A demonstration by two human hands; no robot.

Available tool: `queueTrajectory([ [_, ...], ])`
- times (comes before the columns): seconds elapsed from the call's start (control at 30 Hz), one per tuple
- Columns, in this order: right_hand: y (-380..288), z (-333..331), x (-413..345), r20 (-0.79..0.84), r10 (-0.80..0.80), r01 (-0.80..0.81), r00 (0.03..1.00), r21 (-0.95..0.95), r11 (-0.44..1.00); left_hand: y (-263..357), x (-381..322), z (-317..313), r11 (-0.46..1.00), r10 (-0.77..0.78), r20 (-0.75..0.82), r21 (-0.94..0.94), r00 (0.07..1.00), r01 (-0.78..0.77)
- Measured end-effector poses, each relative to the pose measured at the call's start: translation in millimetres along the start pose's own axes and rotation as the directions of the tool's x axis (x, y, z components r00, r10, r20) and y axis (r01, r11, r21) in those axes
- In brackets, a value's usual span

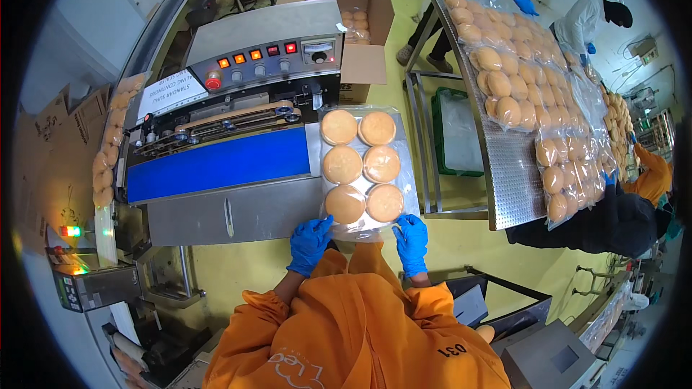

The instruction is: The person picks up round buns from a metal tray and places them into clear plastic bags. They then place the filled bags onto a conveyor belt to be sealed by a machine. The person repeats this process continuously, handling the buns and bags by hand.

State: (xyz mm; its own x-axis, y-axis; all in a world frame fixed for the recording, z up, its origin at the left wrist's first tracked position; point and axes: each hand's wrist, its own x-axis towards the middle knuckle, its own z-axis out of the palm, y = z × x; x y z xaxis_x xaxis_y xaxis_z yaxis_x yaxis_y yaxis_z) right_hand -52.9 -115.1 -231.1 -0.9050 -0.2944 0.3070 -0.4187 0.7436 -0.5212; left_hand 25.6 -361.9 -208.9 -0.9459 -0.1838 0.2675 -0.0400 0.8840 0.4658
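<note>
A clear plastic bag of round buns, in two columns, lies flat on a metal plate at the right end of a band sealer. My left hand, in a blue glove, pinches the bag's near left corner. At the near right corner, my right hand, gloved in blue too, has its fingertips on the bag's edge. Just left of the bag is the sealer's blue conveyor belt. Behind the belt stands the sealer's control panel, with lit buttons and a red knob.
Many bagged buns cover a perforated metal table on the right, with co-workers around it. A green crate sits beneath. An open cardboard box with bagged buns stands behind the sealer. More bagged buns lie along a conveyor at left.
</note>
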Motion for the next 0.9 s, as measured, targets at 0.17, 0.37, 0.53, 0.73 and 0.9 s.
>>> queueTrajectory([
  [0.17, -12.1, -26.3, 19.2, -0.146, 0.006, 0.025, 0.989, 0.208, 0.978, -0.7, 14.1, -19.1, 0.963, -0.108, -0.050, -0.254, 0.993, 0.092],
  [0.37, -90.1, -120.2, 103.1, -0.278, 0.169, 0.074, 0.945, 0.691, 0.719, 63.8, 96.5, -113.5, 0.661, -0.238, -0.262, -0.749, 0.935, -0.042],
  [0.53, -92.2, -132.2, 189.6, -0.145, 0.229, -0.005, 0.963, 0.836, 0.549, 71.4, 169.7, -138.8, 0.495, -0.222, -0.226, -0.864, 0.949, -0.090],
  [0.73, 6.9, 10.0, 272.2, 0.488, 0.325, -0.584, 0.810, 0.717, 0.381, -61.9, 228.9, 17.0, 0.272, -0.506, 0.270, -0.851, 0.819, 0.449],
  [0.9, 37.3, 80.7, 257.9, 0.588, 0.330, -0.617, 0.738, 0.786, -0.020, -74.4, 209.8, 63.6, 0.319, -0.537, 0.209, -0.847, 0.817, 0.426],
])
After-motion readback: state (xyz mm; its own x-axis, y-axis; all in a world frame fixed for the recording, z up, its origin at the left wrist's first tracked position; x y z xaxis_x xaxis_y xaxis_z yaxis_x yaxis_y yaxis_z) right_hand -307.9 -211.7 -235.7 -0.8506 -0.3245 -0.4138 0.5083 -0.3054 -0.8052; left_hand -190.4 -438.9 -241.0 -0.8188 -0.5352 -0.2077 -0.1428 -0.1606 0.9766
